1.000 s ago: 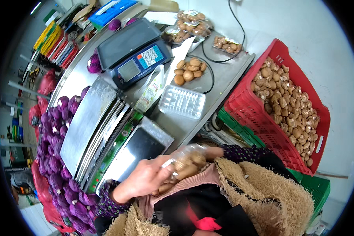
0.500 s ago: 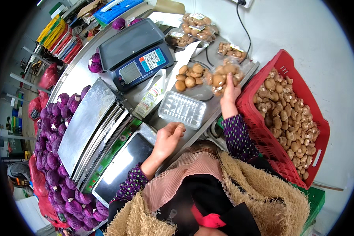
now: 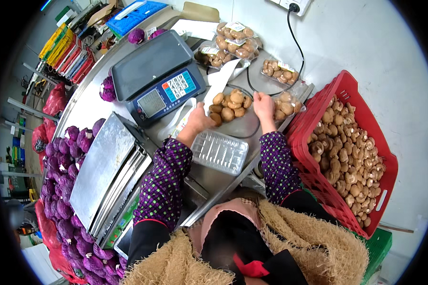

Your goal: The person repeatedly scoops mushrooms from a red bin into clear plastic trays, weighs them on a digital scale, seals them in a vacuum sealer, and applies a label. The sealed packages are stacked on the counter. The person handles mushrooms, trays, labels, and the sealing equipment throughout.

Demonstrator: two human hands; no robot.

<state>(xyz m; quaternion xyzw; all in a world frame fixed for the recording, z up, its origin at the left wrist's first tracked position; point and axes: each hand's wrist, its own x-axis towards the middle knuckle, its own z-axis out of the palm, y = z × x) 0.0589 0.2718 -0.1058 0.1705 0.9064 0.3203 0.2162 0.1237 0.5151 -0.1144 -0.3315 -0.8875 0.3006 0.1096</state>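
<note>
Loose brown mushrooms (image 3: 230, 105) lie in a small pile on the metal table, between my two hands. My left hand (image 3: 199, 119) is at the left edge of the pile, its fingertips partly hidden beside the mushrooms. To the right of the pile my right hand (image 3: 264, 107) has its fingers curled in; whatever they may hold does not show. Just right of it rests a film-wrapped pack of mushrooms (image 3: 285, 105). A clear plastic tray (image 3: 219, 151) with no mushrooms in it sits below the pile, nearer to me.
A digital scale (image 3: 169, 90) stands at the back left. More wrapped mushroom packs (image 3: 235, 40) are stacked at the back, one pack (image 3: 279, 71) apart. A red crate (image 3: 314, 190) of mushrooms stands at right. Purple cabbages (image 3: 64, 190) and a metal-topped machine (image 3: 102, 166) are at left.
My right hand has let go of the wrapped pack, now lying at its right, and moved left toward the pile. My left hand has moved up and forward to the mushrooms.
</note>
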